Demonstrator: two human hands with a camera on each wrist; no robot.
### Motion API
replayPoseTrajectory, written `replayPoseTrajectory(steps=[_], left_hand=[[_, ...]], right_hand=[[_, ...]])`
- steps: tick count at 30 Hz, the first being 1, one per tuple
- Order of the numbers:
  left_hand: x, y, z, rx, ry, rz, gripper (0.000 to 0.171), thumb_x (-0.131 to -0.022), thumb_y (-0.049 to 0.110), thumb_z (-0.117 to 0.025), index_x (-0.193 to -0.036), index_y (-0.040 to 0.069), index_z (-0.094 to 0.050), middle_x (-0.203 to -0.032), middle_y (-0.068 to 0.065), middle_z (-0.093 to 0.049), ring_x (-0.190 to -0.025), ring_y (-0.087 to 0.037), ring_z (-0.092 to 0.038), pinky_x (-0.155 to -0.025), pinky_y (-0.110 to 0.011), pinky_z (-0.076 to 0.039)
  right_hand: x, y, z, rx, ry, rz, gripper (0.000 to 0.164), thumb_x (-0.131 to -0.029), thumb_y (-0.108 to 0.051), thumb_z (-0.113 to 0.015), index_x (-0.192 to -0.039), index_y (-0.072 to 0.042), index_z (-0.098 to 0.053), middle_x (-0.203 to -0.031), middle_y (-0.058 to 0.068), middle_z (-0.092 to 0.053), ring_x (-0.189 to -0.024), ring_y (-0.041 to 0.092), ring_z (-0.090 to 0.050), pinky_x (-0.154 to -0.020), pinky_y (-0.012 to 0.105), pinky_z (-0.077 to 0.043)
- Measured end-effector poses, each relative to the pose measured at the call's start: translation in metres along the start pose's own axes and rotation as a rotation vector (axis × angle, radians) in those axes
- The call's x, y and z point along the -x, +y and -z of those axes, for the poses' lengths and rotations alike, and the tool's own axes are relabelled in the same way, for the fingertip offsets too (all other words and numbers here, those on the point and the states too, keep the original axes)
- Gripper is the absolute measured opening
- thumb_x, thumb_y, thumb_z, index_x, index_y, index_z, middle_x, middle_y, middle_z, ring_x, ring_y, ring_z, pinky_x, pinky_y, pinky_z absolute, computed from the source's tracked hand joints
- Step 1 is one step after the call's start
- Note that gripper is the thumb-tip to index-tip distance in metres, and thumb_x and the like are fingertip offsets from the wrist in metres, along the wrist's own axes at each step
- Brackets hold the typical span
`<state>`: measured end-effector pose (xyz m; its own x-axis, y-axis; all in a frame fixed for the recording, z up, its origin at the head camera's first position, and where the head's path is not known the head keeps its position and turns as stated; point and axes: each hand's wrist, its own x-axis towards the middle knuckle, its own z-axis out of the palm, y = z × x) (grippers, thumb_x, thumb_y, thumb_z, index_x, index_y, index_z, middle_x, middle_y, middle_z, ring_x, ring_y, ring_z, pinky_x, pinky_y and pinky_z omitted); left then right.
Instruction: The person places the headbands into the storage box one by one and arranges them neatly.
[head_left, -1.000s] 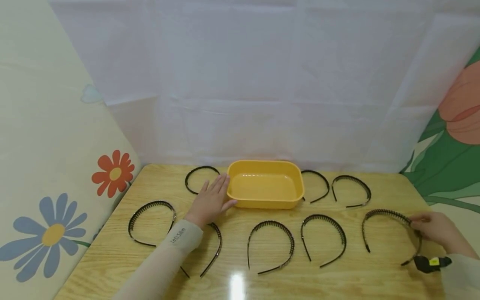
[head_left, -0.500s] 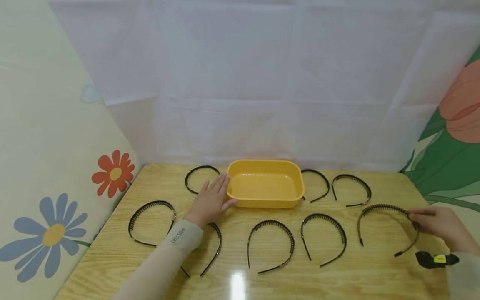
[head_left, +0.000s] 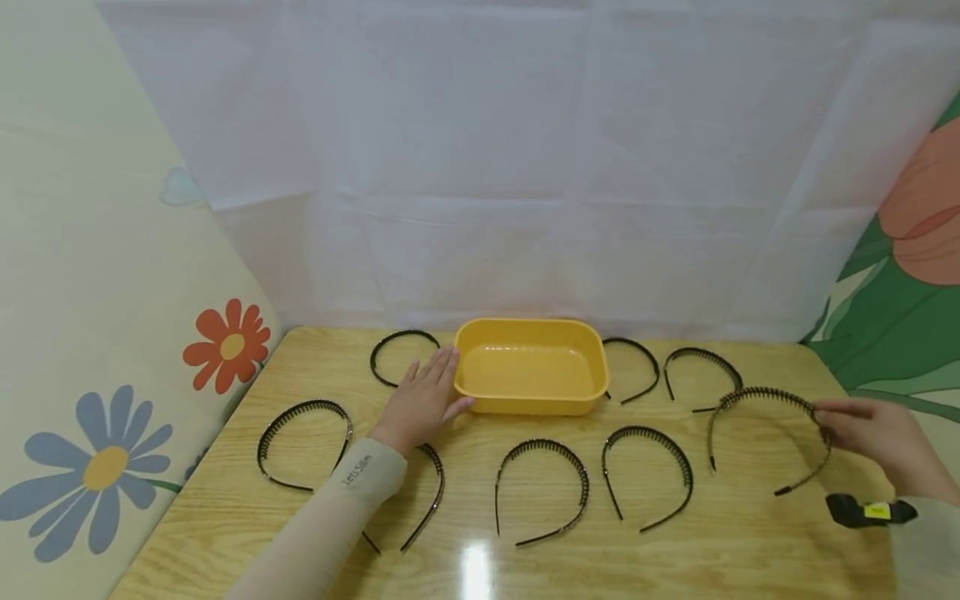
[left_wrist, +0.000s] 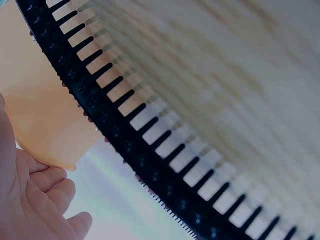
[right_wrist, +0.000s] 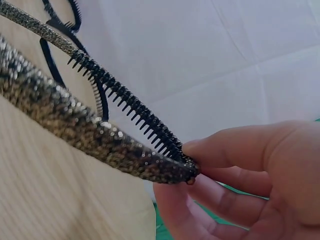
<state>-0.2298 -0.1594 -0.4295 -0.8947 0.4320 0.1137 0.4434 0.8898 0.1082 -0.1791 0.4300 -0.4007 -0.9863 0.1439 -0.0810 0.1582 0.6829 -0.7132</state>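
Observation:
Between thumb and fingers my right hand (head_left: 873,437) pinches a glittery toothed headband (head_left: 767,394) by its right side, raised above the table. The right wrist view shows gold-black glitter on this headband (right_wrist: 90,130) and a row of black teeth inside it. My left hand (head_left: 422,404) rests with fairly straight fingers against the left wall of a yellow plastic basin (head_left: 532,406). In the left wrist view, a black toothed headband (left_wrist: 125,135) looms close to the camera, with the left hand (left_wrist: 42,195) touching the basin (left_wrist: 55,115) behind it.
Several dark headbands lie on the wooden table (head_left: 480,492): one headband (head_left: 305,406) at left, another (head_left: 543,446) in front of the basin, another (head_left: 705,354) at back right. Two are partly hidden behind the basin's sides. A white cloth (head_left: 465,167) hangs behind.
My right hand has lifted the glittery headband and moved it slightly up and to the left, over the edge of the back-right headband. The left hand and basin stay put.

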Motion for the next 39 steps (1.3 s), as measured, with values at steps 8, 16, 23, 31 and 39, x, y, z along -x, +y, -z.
replayPoseTrajectory(steps=[8, 16, 23, 31, 39], left_hand=[[-0.001, -0.001, -0.003, 0.011, 0.005, -0.002, 0.085, -0.105, 0.049, -0.049, -0.158, -0.008, -0.017, -0.164, -0.024, -0.021, -0.153, -0.038, -0.020, -0.122, -0.060, -0.018], [0.000, -0.002, -0.005, 0.019, 0.017, -0.002, 0.084, -0.105, 0.049, -0.050, -0.158, -0.007, -0.018, -0.164, -0.023, -0.022, -0.152, -0.037, -0.021, -0.121, -0.060, -0.019], [0.002, -0.002, -0.009, 0.021, 0.027, -0.004, 0.085, -0.105, 0.050, -0.050, -0.158, -0.007, -0.018, -0.164, -0.024, -0.023, -0.152, -0.037, -0.022, -0.121, -0.060, -0.021], [0.002, -0.004, -0.005, 0.017, 0.032, -0.009, 0.085, -0.104, 0.049, -0.051, -0.158, -0.009, -0.019, -0.163, -0.025, -0.024, -0.152, -0.038, -0.021, -0.121, -0.061, -0.021], [0.002, -0.002, -0.005, 0.023, 0.051, -0.017, 0.085, -0.104, 0.048, -0.053, -0.157, -0.009, -0.021, -0.163, -0.025, -0.025, -0.151, -0.039, -0.023, -0.120, -0.061, -0.021]], right_hand=[[-0.001, -0.011, -0.007, -0.087, 0.019, 0.025, 0.048, -0.107, -0.015, -0.052, -0.140, 0.020, -0.045, -0.096, -0.014, -0.064, -0.076, -0.011, -0.059, -0.073, 0.030, -0.062], [-0.005, -0.021, -0.017, -0.226, 0.063, 0.001, 0.061, -0.103, -0.030, -0.061, -0.141, 0.016, -0.047, -0.090, -0.030, -0.059, -0.077, -0.008, -0.063, -0.072, 0.025, -0.061], [-0.007, -0.028, -0.024, -0.520, -0.004, 0.032, 0.013, -0.100, -0.020, -0.067, -0.109, -0.023, -0.076, -0.092, -0.023, -0.068, -0.081, -0.001, -0.068, -0.071, 0.022, -0.060], [-0.011, -0.042, -0.037, -0.666, -0.081, 0.062, 0.017, -0.102, -0.017, -0.064, -0.105, -0.031, -0.074, -0.098, -0.020, -0.068, -0.087, 0.001, -0.069, -0.074, 0.020, -0.059], [-0.016, -0.056, -0.046, -0.627, -0.090, 0.087, 0.015, -0.104, -0.019, -0.061, -0.116, -0.021, -0.069, -0.102, -0.018, -0.065, -0.090, 0.001, -0.069, -0.076, 0.020, -0.059]])
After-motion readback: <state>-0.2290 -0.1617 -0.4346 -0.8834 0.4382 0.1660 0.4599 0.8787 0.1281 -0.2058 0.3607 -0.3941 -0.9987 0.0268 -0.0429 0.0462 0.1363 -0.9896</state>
